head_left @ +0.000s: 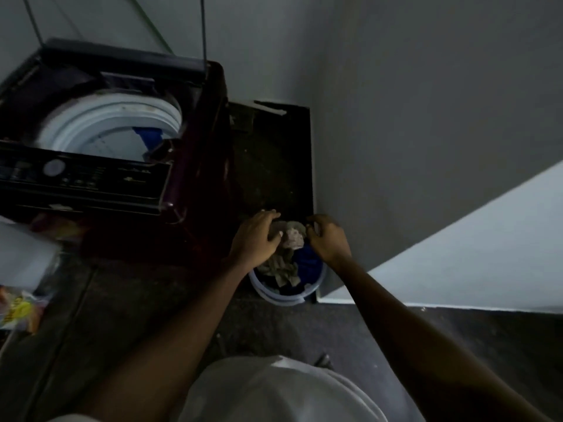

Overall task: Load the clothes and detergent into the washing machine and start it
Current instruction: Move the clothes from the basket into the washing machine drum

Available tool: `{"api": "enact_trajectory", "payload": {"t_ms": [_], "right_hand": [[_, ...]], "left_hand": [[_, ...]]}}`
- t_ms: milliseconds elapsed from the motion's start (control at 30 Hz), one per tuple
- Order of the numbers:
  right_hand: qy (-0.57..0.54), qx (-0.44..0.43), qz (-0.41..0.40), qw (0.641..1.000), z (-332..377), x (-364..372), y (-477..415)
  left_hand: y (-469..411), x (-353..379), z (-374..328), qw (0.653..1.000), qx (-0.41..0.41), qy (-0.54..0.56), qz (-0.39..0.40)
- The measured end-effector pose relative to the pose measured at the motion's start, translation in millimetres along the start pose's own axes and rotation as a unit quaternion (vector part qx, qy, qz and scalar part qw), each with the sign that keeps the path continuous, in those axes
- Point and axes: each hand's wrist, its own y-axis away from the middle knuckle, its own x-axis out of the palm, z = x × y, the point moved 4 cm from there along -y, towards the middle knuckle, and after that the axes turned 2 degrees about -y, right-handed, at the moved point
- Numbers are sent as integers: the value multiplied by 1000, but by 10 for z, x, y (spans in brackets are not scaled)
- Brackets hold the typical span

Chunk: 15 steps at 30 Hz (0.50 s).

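Observation:
A dark top-loading washing machine stands at the upper left with its lid up and its white drum showing; a blue cloth lies inside. On the floor to its right sits a pale bucket full of clothes. My left hand and my right hand both grip a bunched grey-green garment lifted just above the bucket. A blue garment stays in the bucket under my right hand.
The grey wall rises right beside the bucket, with a lit white strip lower right. A white object and colourful packets lie at the left edge. The machine's control panel faces me. The floor is dark.

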Motion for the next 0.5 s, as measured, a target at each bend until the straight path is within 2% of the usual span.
{"api": "enact_trajectory", "payload": {"t_ms": [267,500], "right_hand": [[9,36,38,999,-900,189,26],[67,16,103,992,-1813,1011,-351]], "left_hand": [[16,841,154,999,-6,-9,31],[-293,1865,893,998,-24,-32,56]]}}
